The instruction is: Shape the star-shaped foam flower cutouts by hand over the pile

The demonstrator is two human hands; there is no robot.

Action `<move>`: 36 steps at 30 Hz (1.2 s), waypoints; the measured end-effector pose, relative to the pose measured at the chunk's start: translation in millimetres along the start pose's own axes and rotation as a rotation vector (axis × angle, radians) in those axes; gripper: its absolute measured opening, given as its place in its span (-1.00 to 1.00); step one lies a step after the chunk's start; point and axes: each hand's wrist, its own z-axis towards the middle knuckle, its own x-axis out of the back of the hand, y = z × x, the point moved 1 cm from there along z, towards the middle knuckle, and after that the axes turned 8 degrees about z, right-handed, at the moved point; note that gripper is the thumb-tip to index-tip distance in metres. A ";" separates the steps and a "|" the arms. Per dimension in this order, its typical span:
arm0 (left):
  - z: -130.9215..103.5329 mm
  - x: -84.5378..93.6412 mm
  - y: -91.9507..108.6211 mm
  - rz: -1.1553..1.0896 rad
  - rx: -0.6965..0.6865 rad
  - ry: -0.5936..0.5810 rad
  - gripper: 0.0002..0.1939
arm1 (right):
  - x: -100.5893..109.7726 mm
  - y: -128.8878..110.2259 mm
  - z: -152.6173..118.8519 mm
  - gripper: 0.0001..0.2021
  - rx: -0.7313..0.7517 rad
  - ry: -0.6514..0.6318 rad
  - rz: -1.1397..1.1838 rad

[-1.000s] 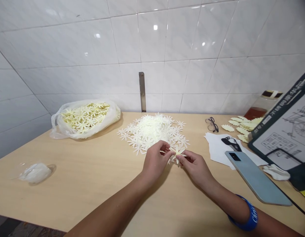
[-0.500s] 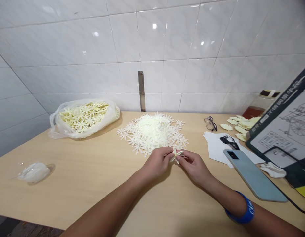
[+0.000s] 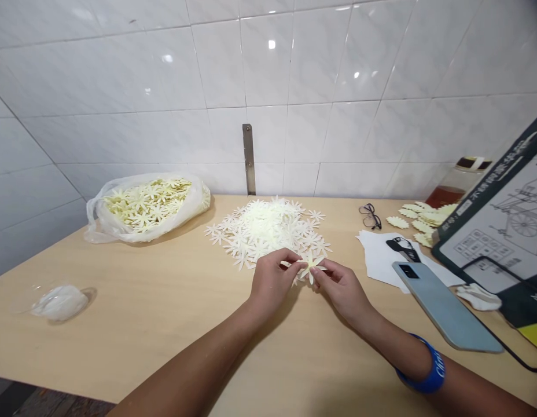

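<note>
Between my fingertips is a pale cream flower cutout with narrow petals, held just in front of the pile. My left hand pinches its left side, thumb and forefinger closed. On the other side my right hand grips it between thumb and fingers; a blue wristband circles that forearm. Right behind both hands spreads a loose heap of white flower cutouts. Whether one or more layers lie in my fingers cannot be made out.
At the back left sits a plastic bag of yellowish flower cutouts; nearer is a clear bag with white contents. To the right lie glasses, paper, a phone, scalloped cutouts, a jar and a leaning printed board.
The flower in my fingers has turned and now faces the camera more flatly, petals spread. My left hand has risen slightly, its fingers lifted over the flower.
</note>
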 end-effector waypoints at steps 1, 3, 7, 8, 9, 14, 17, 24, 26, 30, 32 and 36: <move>0.4 0.2 -0.1 0.006 -0.006 0.008 -0.89 | 0.0 -0.3 0.0 -0.65 0.003 0.004 -0.005; 1.1 0.4 -0.2 0.022 -0.032 0.023 -0.88 | 0.3 -0.2 0.2 -0.66 0.001 0.012 -0.010; 1.7 0.1 0.0 0.021 -0.086 -0.015 -0.76 | 1.3 1.0 1.0 -0.71 -0.004 -0.034 0.033; 1.6 0.0 0.2 0.023 -0.087 -0.039 -0.80 | 1.3 0.9 1.1 -0.71 -0.006 -0.053 0.038; 1.5 0.0 0.4 0.032 -0.081 -0.060 -0.84 | 1.1 0.7 1.0 -0.71 -0.010 -0.063 0.036; 1.0 0.6 1.8 0.107 -0.050 -0.035 -0.87 | -0.7 -1.3 0.2 -0.64 -0.040 0.007 -0.014; 1.2 0.1 1.7 0.099 -0.062 -0.013 -0.85 | 0.2 2.0 2.8 -0.68 -0.044 0.045 0.031; -3.4 1.7 0.2 0.222 -0.259 0.286 -0.92 | 5.4 5.1 8.3 -0.64 -0.130 0.068 0.174; -6.9 -1.5 0.4 0.277 -0.359 0.315 -0.94 | 2.0 0.4 6.1 -0.64 -0.149 -0.079 0.204; -11.6 -11.3 -0.4 0.297 -0.470 0.150 -0.91 | -1.9 -5.4 2.5 -0.67 -0.081 -0.156 0.233; -11.8 -13.2 -1.1 0.297 -0.495 0.071 -0.86 | 0.1 -3.9 3.2 -0.69 -0.060 -0.144 0.218; -9.5 -8.6 0.2 0.234 -0.503 -0.007 -0.77 | 5.9 1.0 6.8 -0.73 -0.023 -0.166 0.153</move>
